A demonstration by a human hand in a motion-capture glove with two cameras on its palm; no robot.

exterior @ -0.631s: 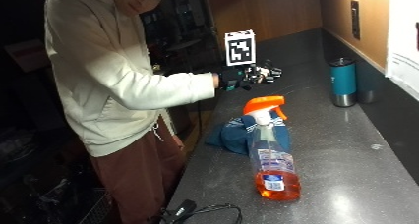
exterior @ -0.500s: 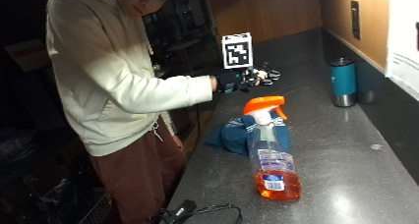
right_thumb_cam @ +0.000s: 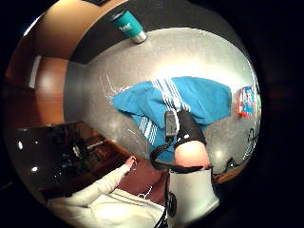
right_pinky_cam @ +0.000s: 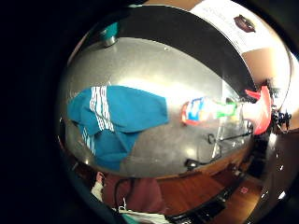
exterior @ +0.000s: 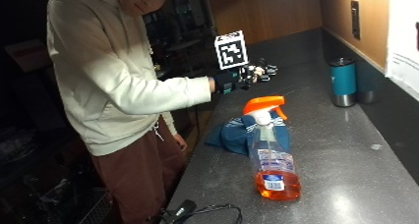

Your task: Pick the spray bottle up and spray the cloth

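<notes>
Hand: the gloved right hand [exterior: 237, 79] is up in the air over the counter [exterior: 367, 184], holding nothing — I cannot tell if its fingers are straight or curled.
Bottle: the spray bottle [exterior: 272, 150] stands upright on the counter, below the hand and well apart from it, nearer the counter's front end.
Cloth: the blue cloth [exterior: 230, 133] lies bunched up under the hand, just behind the bottle.
Cup: a teal cup [exterior: 342, 81] stands off to the far side of the hand, by the wall.
Risk: the bottle is tall and thin — a bump on the orange top on the way down could tip it over.
Risk two: the nozzle may point away from the cloth, so the spray could land on the counter.
</notes>
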